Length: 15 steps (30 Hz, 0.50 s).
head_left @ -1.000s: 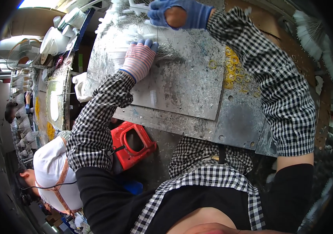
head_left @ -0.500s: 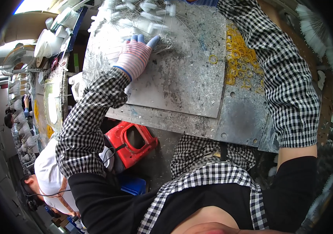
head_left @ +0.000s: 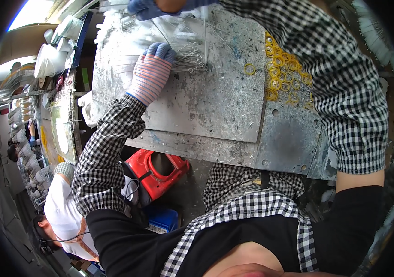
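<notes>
My left hand [head_left: 153, 71], in a striped glove with blue fingertips, rests on the sheet-covered bench with its fingers drawn together and curled over twisted-wire stems [head_left: 191, 57]. These belong to a pile of small white bristle brushes [head_left: 144, 30]; under the fingers, the exact grip is hidden. At the top edge, my right hand [head_left: 148, 8], in a blue glove, reaches across to the left above the brushes. The picture's edge cuts it off, so its grip does not show. Yellow rings [head_left: 280, 67] lie scattered below my right sleeve, and a single yellow ring [head_left: 249, 69] sits apart.
A grey metal sheet [head_left: 215, 111] covers the bench, its corner near my body. Below stand a red plastic stool [head_left: 162, 173] and a blue bin [head_left: 162, 218]. Another person [head_left: 67, 212] in white works at the left. Large white bristle brushes [head_left: 375, 32] line the far right.
My right hand has come into view at the top, moving left over the brushes. My left hand's spread fingers have drawn together and curled over the wire stems.
</notes>
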Each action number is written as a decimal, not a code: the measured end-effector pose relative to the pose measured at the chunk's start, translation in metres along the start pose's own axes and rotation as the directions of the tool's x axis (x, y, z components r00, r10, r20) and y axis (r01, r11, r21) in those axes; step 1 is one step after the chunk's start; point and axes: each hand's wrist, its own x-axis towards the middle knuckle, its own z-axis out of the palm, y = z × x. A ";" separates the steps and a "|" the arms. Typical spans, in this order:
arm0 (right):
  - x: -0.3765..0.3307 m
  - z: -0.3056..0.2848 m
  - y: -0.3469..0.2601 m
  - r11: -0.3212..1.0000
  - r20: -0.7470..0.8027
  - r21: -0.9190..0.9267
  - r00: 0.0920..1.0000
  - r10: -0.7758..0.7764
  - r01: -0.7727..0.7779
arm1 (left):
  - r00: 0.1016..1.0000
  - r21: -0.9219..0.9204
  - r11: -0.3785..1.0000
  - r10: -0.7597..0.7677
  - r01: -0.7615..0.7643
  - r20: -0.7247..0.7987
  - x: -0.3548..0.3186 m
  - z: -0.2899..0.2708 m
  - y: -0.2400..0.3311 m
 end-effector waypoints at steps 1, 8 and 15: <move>-0.012 -0.001 0.002 0.965 0.030 0.201 0.985 0.168 -0.171 | 1.000 -0.006 1.000 0.017 -0.017 -0.005 0.007 0.008 0.006; -0.116 -0.030 0.059 0.587 0.267 0.462 0.735 0.623 -0.665 | 0.989 -0.135 0.986 0.079 -0.096 -0.124 -0.008 0.020 0.007; -0.087 0.033 -0.059 0.807 0.090 0.089 0.811 0.578 -0.584 | 0.980 0.003 0.980 0.198 -0.198 0.002 0.024 0.003 0.008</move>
